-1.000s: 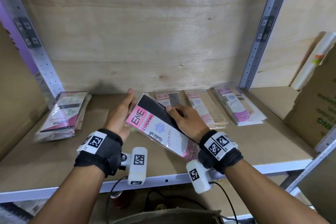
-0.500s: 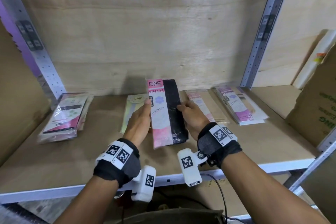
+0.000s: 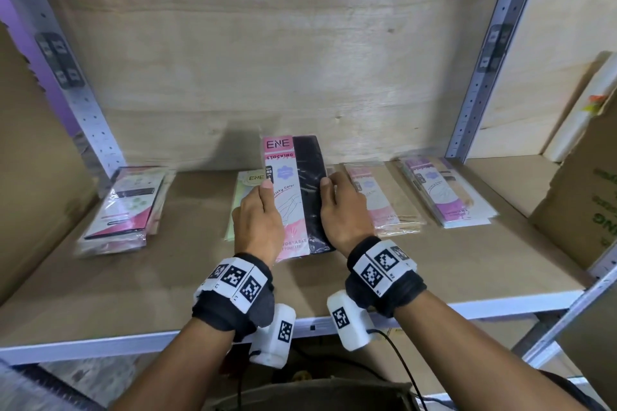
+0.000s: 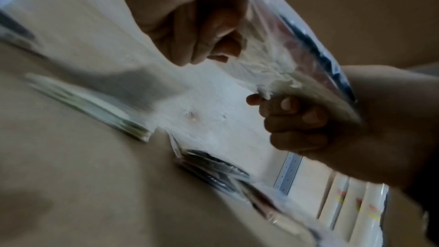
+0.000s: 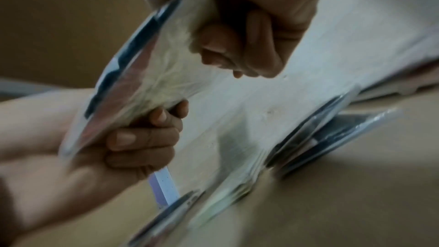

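Note:
A pink-and-black stocking packet [image 3: 293,183] marked ENE is held above the middle of the wooden shelf [image 3: 133,277], long side pointing away from me. My left hand [image 3: 263,197] pinches its pink left edge, thumb on top. My right hand [image 3: 329,190] grips the black right edge. In the left wrist view the left hand [image 4: 190,25] curls under the clear-wrapped packet [image 4: 285,53], opposite the right hand [image 4: 308,119]. The right wrist view shows the right hand [image 5: 249,35] curled on the packet [image 5: 147,74], and the left hand [image 5: 142,138] gripping the other edge.
A pale green packet [image 3: 245,197] lies under the held one. A stack of packets [image 3: 127,207] sits at the left, beige-pink packets [image 3: 384,200] and purple ones [image 3: 440,193] at the right. A cardboard box [image 3: 581,203] and a metal upright [image 3: 480,77] bound the right side.
The packet has turned from a slanted pose to lengthwise, front face up. My left hand has moved right and now pinches its left edge. The green packet underneath has come into sight.

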`<state>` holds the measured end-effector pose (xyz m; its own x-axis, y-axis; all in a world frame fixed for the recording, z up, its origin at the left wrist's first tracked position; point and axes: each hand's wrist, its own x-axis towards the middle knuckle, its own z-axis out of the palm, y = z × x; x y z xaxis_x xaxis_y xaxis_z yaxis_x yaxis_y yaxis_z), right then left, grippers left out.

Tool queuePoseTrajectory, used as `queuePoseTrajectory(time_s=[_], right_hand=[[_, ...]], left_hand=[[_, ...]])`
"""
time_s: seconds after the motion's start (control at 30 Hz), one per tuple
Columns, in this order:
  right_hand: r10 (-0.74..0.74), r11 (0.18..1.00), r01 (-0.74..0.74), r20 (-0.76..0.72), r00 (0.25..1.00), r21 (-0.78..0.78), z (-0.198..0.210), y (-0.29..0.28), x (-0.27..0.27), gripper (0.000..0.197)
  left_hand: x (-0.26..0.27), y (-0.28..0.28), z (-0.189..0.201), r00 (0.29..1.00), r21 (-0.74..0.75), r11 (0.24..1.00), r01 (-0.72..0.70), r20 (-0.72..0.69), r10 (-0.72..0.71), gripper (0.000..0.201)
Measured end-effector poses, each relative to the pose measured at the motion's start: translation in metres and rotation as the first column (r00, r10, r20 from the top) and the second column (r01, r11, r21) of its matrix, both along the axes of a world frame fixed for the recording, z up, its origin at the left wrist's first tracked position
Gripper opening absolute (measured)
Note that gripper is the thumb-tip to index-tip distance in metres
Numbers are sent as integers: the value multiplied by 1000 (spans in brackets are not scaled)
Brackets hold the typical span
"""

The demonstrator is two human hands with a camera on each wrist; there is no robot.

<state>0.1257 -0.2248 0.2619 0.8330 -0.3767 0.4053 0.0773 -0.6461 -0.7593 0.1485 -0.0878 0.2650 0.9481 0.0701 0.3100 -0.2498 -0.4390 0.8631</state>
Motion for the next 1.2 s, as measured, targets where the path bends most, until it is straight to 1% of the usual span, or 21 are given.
queuePoseTrajectory(time_s=[0.1, 0.2, 0.23, 0.27, 0.33, 0.43, 0.5, 0.53, 0.6, 0.67, 0.73, 0.8, 0.83, 0.9, 0.97, 1.03, 1.07, 1.13, 1.2], right_hand=[[56, 980, -59, 18, 998, 190, 1, -1, 5, 25], [102, 919, -86, -20, 995, 384, 0, 0, 10, 29], [103, 911, -85, -22, 994, 404, -1, 1, 10, 30], [95, 917, -81, -18, 995, 391, -2, 1, 10, 30], [78, 945, -74, 0, 997, 320, -3, -2, 9, 28], [93, 965, -85, -19, 995, 248, -1, -9, 5, 29], [104, 961, -87, -50, 993, 262, 2, -12, 3, 32], [121, 953, -96, -72, 990, 286, 3, -13, 3, 34], [189, 934, -143, -117, 975, 327, 5, -13, 1, 38], [245, 933, -195, -135, 960, 304, 5, -11, -3, 40], [252, 946, -218, -119, 960, 241, 3, -8, -6, 35], [223, 963, -205, -88, 971, 177, 2, -6, -6, 31], [211, 964, -196, -68, 975, 181, 1, -5, -4, 29], [210, 940, -198, -15, 977, 276, 0, -4, -2, 24], [219, 894, -203, 7, 976, 400, -1, -4, 2, 22], [213, 867, -176, -27, 977, 467, -3, -5, 5, 26], [204, 873, -153, -61, 977, 462, -4, -7, 7, 29], [173, 918, -103, -152, 973, 383, -4, -13, 11, 35], [129, 953, -56, -231, 964, 299, 3, -21, 17, 38]], left_hand=[[4, 1, -1, 998, -214, 976, 52, -20, -58, 38], [5, -3, -5, 989, -383, 920, 87, -75, -125, 37], [5, -3, -6, 987, -409, 908, 91, -87, -138, 38], [5, -2, -7, 985, -421, 902, 94, -91, -145, 39], [8, 1, -7, 985, -373, 921, 109, -83, -150, 41], [15, 10, -2, 980, -168, 976, 137, -120, -158, 46], [16, 13, -1, 973, -91, 983, 159, -156, -172, 49], [15, 13, 0, 974, -60, 986, 158, -152, -166, 50], [11, 11, 0, 986, -5, 993, 118, -118, -118, 51], [9, 10, 1, 989, 25, 997, 69, -129, -65, 56], [12, 10, 0, 986, 14, 999, 37, -161, -35, 58], [17, 11, -2, 987, -40, 999, 31, -154, -37, 55], [19, 11, -4, 989, -78, 996, 30, -144, -41, 53], [21, 9, -8, 987, -181, 983, 38, -148, -65, 50], [22, 5, -10, 978, -264, 963, 56, -179, -106, 47], [24, 5, -8, 967, -285, 956, 70, -215, -134, 48], [26, 6, -5, 959, -278, 957, 86, -238, -155, 50], [28, 11, 2, 926, -259, 953, 157, -297, -234, 50], [29, 16, 8, 875, -230, 930, 288, -332, -353, 38]])
